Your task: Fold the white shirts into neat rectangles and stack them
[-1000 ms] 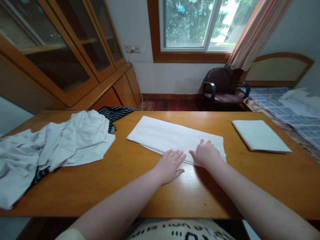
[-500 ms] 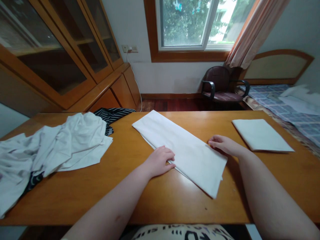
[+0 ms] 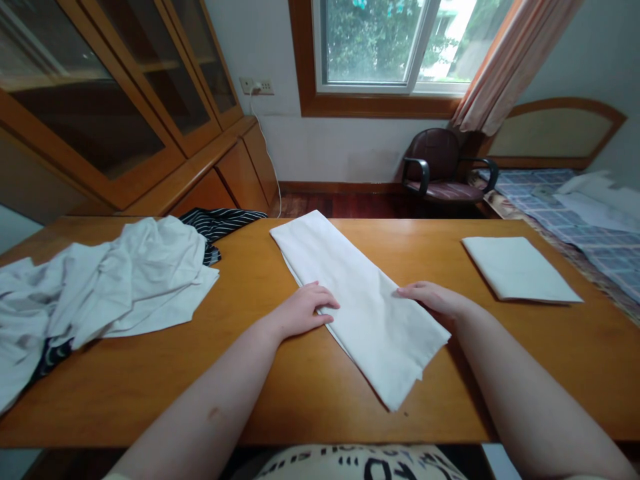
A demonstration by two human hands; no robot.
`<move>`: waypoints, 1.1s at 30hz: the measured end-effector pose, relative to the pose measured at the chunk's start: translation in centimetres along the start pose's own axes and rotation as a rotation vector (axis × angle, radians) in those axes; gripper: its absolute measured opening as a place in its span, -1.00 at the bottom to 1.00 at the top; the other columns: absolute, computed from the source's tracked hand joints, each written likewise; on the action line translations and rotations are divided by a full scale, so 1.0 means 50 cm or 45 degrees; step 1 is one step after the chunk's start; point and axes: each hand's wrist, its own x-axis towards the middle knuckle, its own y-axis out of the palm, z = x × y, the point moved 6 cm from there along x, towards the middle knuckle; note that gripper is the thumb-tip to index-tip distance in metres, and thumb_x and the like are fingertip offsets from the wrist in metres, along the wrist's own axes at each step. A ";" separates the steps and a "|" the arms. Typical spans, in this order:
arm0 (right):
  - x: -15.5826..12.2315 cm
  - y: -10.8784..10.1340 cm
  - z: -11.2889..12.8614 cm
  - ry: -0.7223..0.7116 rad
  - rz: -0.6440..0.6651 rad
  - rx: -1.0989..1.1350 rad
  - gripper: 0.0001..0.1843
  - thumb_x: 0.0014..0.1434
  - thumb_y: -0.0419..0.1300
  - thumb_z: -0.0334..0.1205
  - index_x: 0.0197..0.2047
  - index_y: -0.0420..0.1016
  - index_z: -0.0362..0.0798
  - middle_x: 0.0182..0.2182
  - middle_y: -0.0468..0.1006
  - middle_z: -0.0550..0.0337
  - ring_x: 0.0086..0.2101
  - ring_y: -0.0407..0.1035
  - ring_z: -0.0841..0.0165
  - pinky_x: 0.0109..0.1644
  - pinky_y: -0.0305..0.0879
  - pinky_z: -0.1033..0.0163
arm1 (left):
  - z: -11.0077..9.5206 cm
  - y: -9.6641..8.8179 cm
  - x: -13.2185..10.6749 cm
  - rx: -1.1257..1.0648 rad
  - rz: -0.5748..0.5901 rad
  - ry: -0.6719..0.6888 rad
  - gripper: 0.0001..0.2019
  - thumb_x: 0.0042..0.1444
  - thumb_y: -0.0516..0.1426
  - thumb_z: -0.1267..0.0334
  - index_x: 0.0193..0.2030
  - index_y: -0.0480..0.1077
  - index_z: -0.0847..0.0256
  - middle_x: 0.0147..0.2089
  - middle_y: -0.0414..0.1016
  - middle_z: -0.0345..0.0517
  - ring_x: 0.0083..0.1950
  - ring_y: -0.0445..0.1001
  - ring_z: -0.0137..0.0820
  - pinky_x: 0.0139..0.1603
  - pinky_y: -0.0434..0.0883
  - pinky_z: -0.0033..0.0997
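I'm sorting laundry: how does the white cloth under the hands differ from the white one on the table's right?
The middle cloth is a long strip lying aslant; the right cloth is a short rectangle. The left hand and right hand touch the middle cloth; the right cloth lies untouched. Both are white and flat on the table.

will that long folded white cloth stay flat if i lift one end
Probably not: the folded white cloth lies thin and limp on the table, so a lifted end would likely sag. It looks light for its size. On the glossy wood it should slide easily when pushed.
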 end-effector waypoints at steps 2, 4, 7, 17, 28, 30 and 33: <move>-0.005 0.012 0.003 -0.002 0.016 0.075 -0.58 0.00 0.25 0.15 -0.38 0.48 -0.09 -0.50 0.56 0.14 -0.53 0.42 0.35 -0.48 0.32 0.32 | 0.000 0.001 -0.001 0.000 -0.001 -0.010 -0.76 0.10 0.17 0.14 -0.09 0.48 0.09 -0.06 0.52 -0.11 0.03 0.42 -0.32 0.33 0.03 -0.12; -0.009 0.019 0.009 -0.025 0.004 0.098 -0.64 0.01 0.26 0.08 -0.36 0.48 -0.08 -0.47 0.58 0.13 -0.50 0.45 0.33 -0.44 0.35 0.31 | -0.002 0.002 -0.002 0.010 -0.002 -0.022 -0.74 0.10 0.17 0.13 -0.07 0.48 0.08 -0.04 0.51 -0.12 0.04 0.41 -0.32 0.35 -0.02 -0.11; -0.008 0.018 0.015 -0.039 -0.078 0.073 -0.72 0.02 0.22 -0.04 -0.27 0.48 -0.07 -0.39 0.61 0.10 -0.44 0.49 0.28 -0.41 0.38 0.28 | -0.009 0.002 -0.004 0.033 -0.009 -0.046 -0.72 0.10 0.17 0.12 -0.05 0.48 0.09 -0.04 0.50 -0.11 0.05 0.41 -0.31 0.36 -0.04 -0.08; 0.019 0.022 0.044 -0.287 -0.013 0.316 -0.13 0.04 0.11 -0.25 0.39 -0.13 0.00 0.15 0.41 0.08 0.02 0.40 0.22 0.07 0.31 0.13 | -0.075 0.053 -0.014 0.153 0.127 0.126 -0.02 -0.09 0.28 -0.03 0.41 -0.09 0.15 0.44 -0.11 0.18 0.43 -0.08 -0.09 0.38 -0.15 0.06; 0.029 -0.010 0.022 -0.292 -0.347 0.338 -0.56 0.09 0.07 -0.10 0.01 0.44 -0.09 -0.23 0.61 0.00 -0.34 0.50 0.23 -0.25 0.43 0.15 | -0.062 0.073 0.003 -0.211 0.027 0.026 -0.52 0.20 -0.04 0.41 0.24 0.29 0.00 0.31 0.25 -0.10 0.35 0.15 -0.28 0.38 -0.03 -0.02; 0.029 -0.029 0.028 -0.410 -0.471 0.098 -0.57 0.08 0.10 -0.13 0.01 0.45 -0.08 -0.18 0.59 0.01 -0.37 0.48 0.28 -0.26 0.43 0.15 | -0.052 0.064 0.001 -0.386 -0.031 -0.007 -0.57 0.23 -0.03 0.35 0.21 0.32 0.00 0.29 0.29 -0.12 0.33 0.19 -0.30 0.39 -0.06 -0.04; 0.020 -0.029 0.054 -0.665 -0.527 -0.492 -0.46 0.04 0.21 -0.12 0.12 0.42 -0.02 0.08 0.45 -0.03 -0.07 0.42 0.16 0.02 0.34 0.03 | -0.039 0.057 -0.001 -0.609 -0.127 -0.077 -0.62 0.23 0.01 0.24 0.17 0.38 0.01 0.25 0.33 -0.16 0.31 0.23 -0.29 0.41 -0.10 -0.08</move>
